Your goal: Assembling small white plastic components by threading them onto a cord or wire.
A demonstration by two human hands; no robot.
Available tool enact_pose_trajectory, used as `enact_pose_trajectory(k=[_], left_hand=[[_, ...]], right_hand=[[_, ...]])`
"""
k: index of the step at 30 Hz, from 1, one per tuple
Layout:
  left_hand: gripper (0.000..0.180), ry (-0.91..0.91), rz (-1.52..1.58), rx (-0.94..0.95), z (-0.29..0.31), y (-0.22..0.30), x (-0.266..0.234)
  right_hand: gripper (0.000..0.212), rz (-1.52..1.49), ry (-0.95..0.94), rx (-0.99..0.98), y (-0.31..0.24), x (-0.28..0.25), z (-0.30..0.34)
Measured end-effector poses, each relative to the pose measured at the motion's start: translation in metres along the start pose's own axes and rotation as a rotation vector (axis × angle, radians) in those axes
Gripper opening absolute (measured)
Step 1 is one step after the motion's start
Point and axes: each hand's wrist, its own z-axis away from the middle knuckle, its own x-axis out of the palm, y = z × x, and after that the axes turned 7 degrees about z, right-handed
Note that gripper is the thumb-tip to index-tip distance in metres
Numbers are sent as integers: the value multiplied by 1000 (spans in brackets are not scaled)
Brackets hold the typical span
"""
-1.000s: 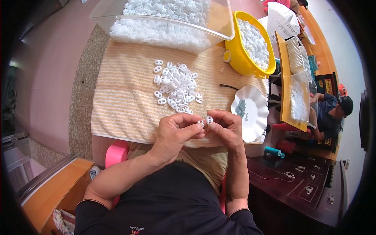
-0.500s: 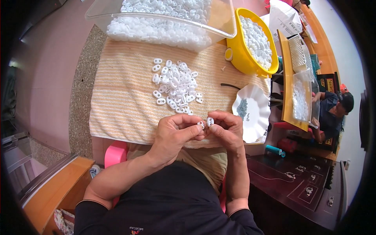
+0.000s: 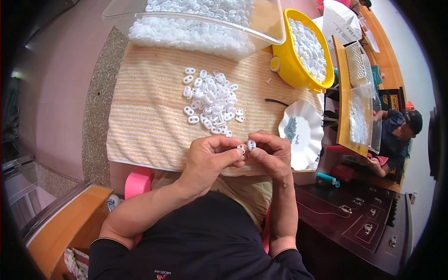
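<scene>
Close together above my lap, at the near edge of the towel, both hands are closed in pinches. My left hand [image 3: 212, 156] grips a small white plastic cord lock piece [image 3: 241, 148] between thumb and forefinger. In the fingers of my right hand [image 3: 274, 154] is a white oval cord lock shell [image 3: 252, 144] with two holes, its holes toward me. The two pieces are apart by a small gap. Beyond my hands lies a loose pile of similar white two-hole pieces [image 3: 214, 100]. My other fingertips are partly hidden.
A striped towel [image 3: 149, 126] covers the table. At the back stand a clear bin [image 3: 200, 23] and a yellow tub [image 3: 281, 44], both full of white pieces. A scalloped white dish [image 3: 310, 135] at right holds small grey bits. Another person [image 3: 396, 128] sits far right.
My hands keep nearly the same pose and grips. The view has shifted slightly. At far right, the other person's arm has moved nearer.
</scene>
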Motion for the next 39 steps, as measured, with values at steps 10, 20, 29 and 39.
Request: enact_pose_trajectory(k=[10, 20, 29, 39], left_hand=[[19, 2, -34, -12, 0, 0, 0], [19, 5, -38, -20, 1, 0, 0], [17, -12, -60, -9, 0, 1, 1], [16, -6, -80, -8, 0, 1, 1]], right_hand=[[28, -29, -8, -11, -2, 1, 0], [27, -85, -30, -28, -2, 0, 0], [28, 96, -50, -49, -4, -3, -1], [27, 46, -28, 5, -3, -3, 0]])
